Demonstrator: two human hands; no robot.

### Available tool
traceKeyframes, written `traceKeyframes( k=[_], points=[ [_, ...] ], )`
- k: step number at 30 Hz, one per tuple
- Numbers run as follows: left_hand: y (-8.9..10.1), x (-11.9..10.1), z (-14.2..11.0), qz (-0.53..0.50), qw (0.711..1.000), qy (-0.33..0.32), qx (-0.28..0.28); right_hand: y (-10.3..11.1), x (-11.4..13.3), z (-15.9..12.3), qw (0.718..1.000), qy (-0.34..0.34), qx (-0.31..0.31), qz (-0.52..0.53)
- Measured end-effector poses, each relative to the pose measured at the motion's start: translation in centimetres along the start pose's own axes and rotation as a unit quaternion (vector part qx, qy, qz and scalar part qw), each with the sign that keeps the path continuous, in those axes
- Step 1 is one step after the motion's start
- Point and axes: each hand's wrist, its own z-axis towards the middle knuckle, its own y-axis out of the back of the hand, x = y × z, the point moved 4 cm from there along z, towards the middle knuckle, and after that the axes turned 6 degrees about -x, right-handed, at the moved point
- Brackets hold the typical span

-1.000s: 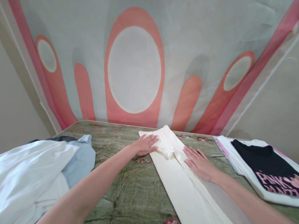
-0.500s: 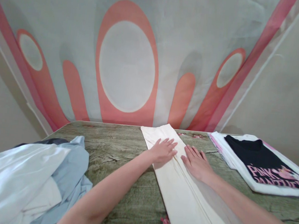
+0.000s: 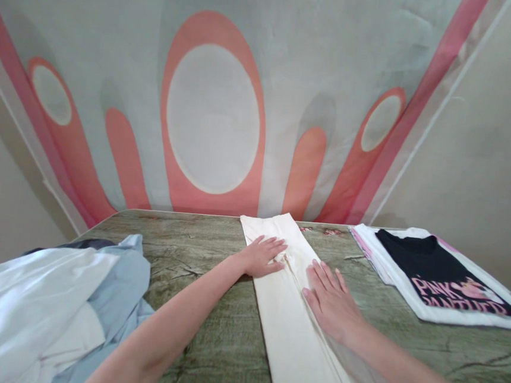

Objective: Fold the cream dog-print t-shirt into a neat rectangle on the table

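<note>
A long cream garment (image 3: 290, 331), folded into a narrow strip, runs from the table's far edge toward me. It looks like a pair of trousers, though I cannot be sure. My left hand (image 3: 262, 256) lies flat on its upper part, fingers stretched toward the right. On its right edge rests my right hand (image 3: 331, 299), palm down with the fingers apart. Neither hand grips the cloth. Between the hands a crease or seam runs along the fabric. The near end of the garment passes out of view at the bottom.
A loose heap of white and light blue clothes (image 3: 26, 308) lies on the left of the wood-patterned table (image 3: 192, 353). Folded shirts, a black printed T-shirt (image 3: 436, 270) on top, are stacked at the right. Behind the table hangs a grey and pink backdrop (image 3: 286, 93).
My left hand has slid left across the cloth, and my right hand has come slightly nearer to me. The gap between them has widened. The view has shifted a little.
</note>
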Motion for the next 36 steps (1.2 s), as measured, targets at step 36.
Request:
traceKeyframes(
  k=[36],
  points=[
    [2.4, -12.4, -10.1, -0.087, 0.992, -0.022, 0.086, 1.7, -7.2, 1.2, 0.949, -0.072, 0.033, 0.304]
  ],
)
